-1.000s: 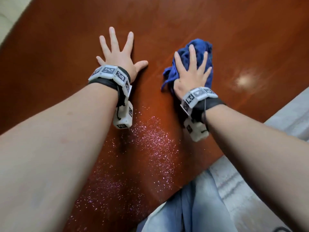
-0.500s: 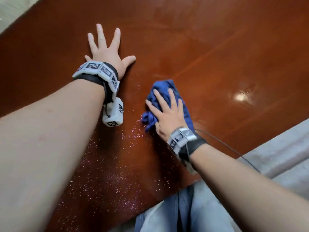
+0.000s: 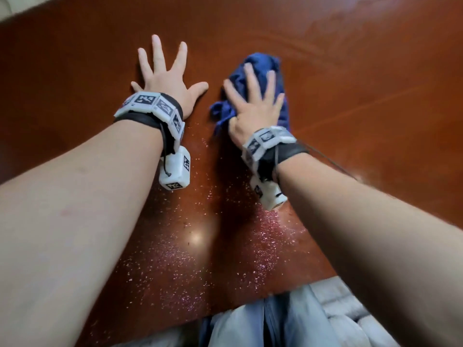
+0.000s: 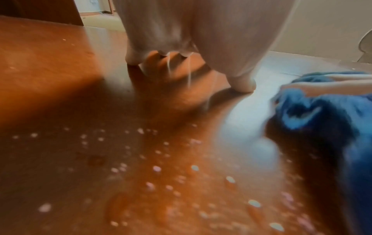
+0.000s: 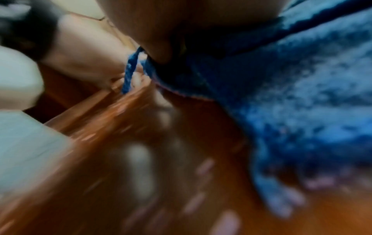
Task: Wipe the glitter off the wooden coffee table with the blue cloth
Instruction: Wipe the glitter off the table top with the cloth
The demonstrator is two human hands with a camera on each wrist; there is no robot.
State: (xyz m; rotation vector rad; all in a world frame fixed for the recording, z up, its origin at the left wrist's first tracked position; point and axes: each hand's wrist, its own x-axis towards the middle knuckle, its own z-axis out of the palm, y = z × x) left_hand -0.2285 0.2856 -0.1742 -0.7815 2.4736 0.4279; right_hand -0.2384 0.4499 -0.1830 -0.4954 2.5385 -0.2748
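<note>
Two hands are laid on the wooden coffee table (image 3: 350, 71), side by side and just apart. On the left, the left hand (image 3: 167, 81) is pressed flat on the bare wood, its fingers straight and spread wide, with nothing held; from the left wrist view the fingertips (image 4: 244, 84) are seen touching the polished surface. Between and below the two forearms, pink glitter (image 3: 175, 266) is scattered over the near part of the table, thickest toward the near edge and in a patch below the right wrist. To the right, the right hand (image 3: 253, 108) is laid on top of the bunched blue cloth (image 3: 263, 68), fingers straight and slightly apart, pressing it onto the wood. The cloth is seen beyond the glitter, just beside the left thumb. In the blurred right wrist view, pink specks are seen clinging to the cloth's lower edge (image 5: 314, 182).
</note>
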